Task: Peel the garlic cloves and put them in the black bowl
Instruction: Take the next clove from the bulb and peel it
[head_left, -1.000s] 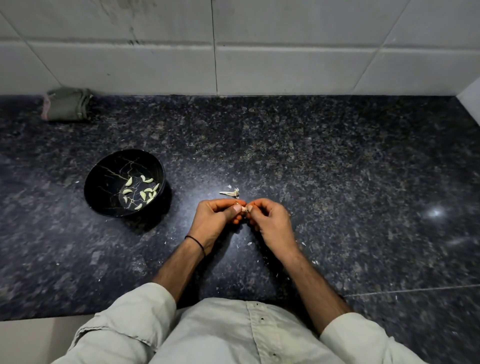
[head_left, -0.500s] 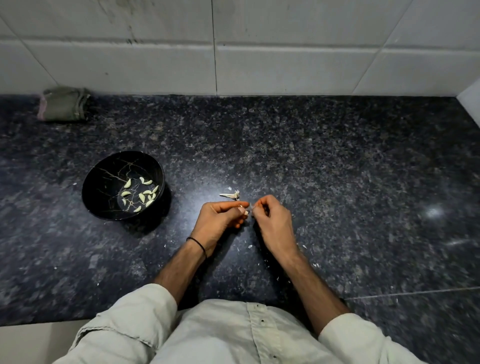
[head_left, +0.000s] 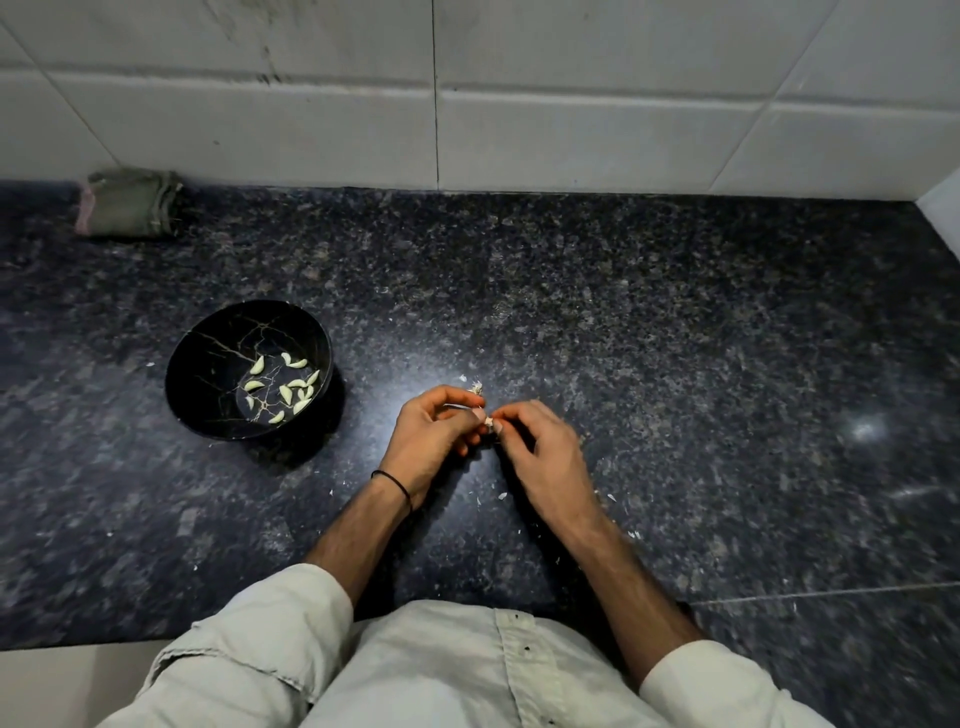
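A black bowl (head_left: 208, 374) with thin gold veins stands on the dark granite counter, left of centre. Several pale peeled garlic cloves (head_left: 283, 387) lie in its bottom. To the right of the bowl my left hand (head_left: 431, 441) and my right hand (head_left: 540, 457) meet fingertip to fingertip, low over the counter. Between them they pinch a small whitish garlic clove (head_left: 488, 422), mostly hidden by the fingers. A dry garlic stem remnant (head_left: 475, 387) lies on the counter just beyond my left hand.
Small white flakes of garlic skin (head_left: 503, 496) are scattered on the counter around and below my hands. A folded greenish cloth (head_left: 130, 202) lies at the back left against the white tiled wall (head_left: 571, 130). The counter's front edge (head_left: 78, 649) runs near my body.
My hands parted slightly half a second ago and have come together again on the clove. The view has shifted a little; the bowl and cloth stay where they were.
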